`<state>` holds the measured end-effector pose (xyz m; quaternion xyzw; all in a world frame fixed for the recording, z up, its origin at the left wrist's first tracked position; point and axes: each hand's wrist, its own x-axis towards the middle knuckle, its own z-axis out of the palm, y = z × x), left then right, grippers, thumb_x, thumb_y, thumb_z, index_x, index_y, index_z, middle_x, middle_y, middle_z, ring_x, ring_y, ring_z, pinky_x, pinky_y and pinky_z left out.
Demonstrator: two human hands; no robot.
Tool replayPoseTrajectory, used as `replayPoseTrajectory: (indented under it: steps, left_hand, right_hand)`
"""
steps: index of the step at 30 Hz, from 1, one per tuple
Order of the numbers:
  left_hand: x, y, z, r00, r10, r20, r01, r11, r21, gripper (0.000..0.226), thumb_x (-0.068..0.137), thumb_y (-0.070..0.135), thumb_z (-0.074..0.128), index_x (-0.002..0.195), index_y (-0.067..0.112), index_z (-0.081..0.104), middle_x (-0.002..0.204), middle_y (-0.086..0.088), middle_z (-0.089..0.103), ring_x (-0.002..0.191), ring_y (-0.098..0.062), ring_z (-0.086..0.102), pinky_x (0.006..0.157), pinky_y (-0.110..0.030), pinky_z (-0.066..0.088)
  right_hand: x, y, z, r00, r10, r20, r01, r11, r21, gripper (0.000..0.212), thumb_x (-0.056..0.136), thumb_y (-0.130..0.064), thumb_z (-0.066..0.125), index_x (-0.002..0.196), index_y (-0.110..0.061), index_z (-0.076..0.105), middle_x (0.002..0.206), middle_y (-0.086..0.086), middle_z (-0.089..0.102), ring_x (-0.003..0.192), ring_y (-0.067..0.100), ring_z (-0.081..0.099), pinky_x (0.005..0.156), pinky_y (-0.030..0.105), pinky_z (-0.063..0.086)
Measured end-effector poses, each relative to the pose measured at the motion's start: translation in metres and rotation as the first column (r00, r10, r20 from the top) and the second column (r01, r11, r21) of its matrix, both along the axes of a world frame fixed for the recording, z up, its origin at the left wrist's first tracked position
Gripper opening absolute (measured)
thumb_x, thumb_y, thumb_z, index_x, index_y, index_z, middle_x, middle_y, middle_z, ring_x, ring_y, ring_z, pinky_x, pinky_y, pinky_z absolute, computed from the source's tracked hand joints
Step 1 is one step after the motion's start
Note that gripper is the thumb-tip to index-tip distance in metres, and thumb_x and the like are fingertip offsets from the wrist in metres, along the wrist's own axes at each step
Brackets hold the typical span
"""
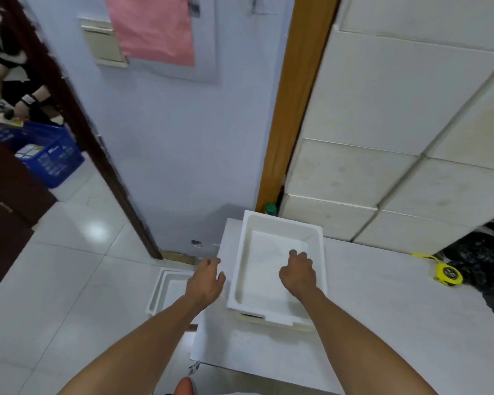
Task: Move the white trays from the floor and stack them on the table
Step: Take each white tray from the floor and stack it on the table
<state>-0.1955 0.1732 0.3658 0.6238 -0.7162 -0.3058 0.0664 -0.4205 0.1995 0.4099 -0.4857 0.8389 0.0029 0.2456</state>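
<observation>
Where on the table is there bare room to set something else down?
Table: bare between the tray stack and the yellow tape measure, and along the near edge in front of the stack. Crowded at the far right by the black bag.

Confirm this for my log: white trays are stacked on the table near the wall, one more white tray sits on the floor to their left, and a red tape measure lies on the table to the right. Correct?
Not quite. The tape measure is yellow, not red, as the head view shows. The rest holds: the stacked white trays sit on the table near the wall, and another white tray is on the floor to their left.
</observation>
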Motion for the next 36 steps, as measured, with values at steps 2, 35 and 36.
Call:
replayPoseTrajectory:
  steps: [2, 35, 36]
  left_hand:
    - [0.022, -0.002, 0.0, 1.0, 0.029, -0.001, -0.029, 1.0, 0.006, 0.04, 0.095, 0.028, 0.043, 0.133, 0.016, 0.046, 0.134, -0.007, 0.046, 0.119, -0.024, 0.05, 0.09, -0.038, 0.047]
    - [0.27, -0.074, -0.539, 0.748, 0.657, 0.094, -0.59, 0.593, 0.548, 0.031, 0.089, 0.026, 0.052, 0.114, 0.009, 0.057, 0.118, -0.011, 0.062, 0.112, -0.03, 0.056, 0.095, -0.039, 0.047]
    - [0.262, -0.069, -0.564, 0.675, 0.733, 0.079, -0.619, 0.506, 0.6, 0.038, 0.088, 0.027, 0.055, 0.121, 0.007, 0.054, 0.123, -0.011, 0.06, 0.115, -0.032, 0.056, 0.099, -0.04, 0.047]
  right_hand:
    - [0.025, -0.014, 0.002, 0.999, 0.05, -0.017, -0.051, 0.995, -0.083, 0.046, 0.092, -0.011, 0.043, 0.138, -0.007, 0.042, 0.132, 0.015, 0.047, 0.123, 0.031, 0.045, 0.097, 0.041, 0.046]
    - [0.299, -0.132, -0.573, 0.944, -0.144, 0.298, 0.019, 0.922, 0.387, 0.037, 0.09, -0.01, 0.054, 0.125, 0.0, 0.052, 0.122, 0.017, 0.057, 0.113, 0.033, 0.057, 0.087, 0.029, 0.042]
    - [0.292, -0.133, -0.599, 0.939, -0.214, 0.271, 0.095, 0.915, 0.393, 0.041, 0.089, -0.011, 0.055, 0.128, 0.001, 0.048, 0.119, 0.018, 0.055, 0.111, 0.032, 0.056, 0.086, 0.03, 0.041]
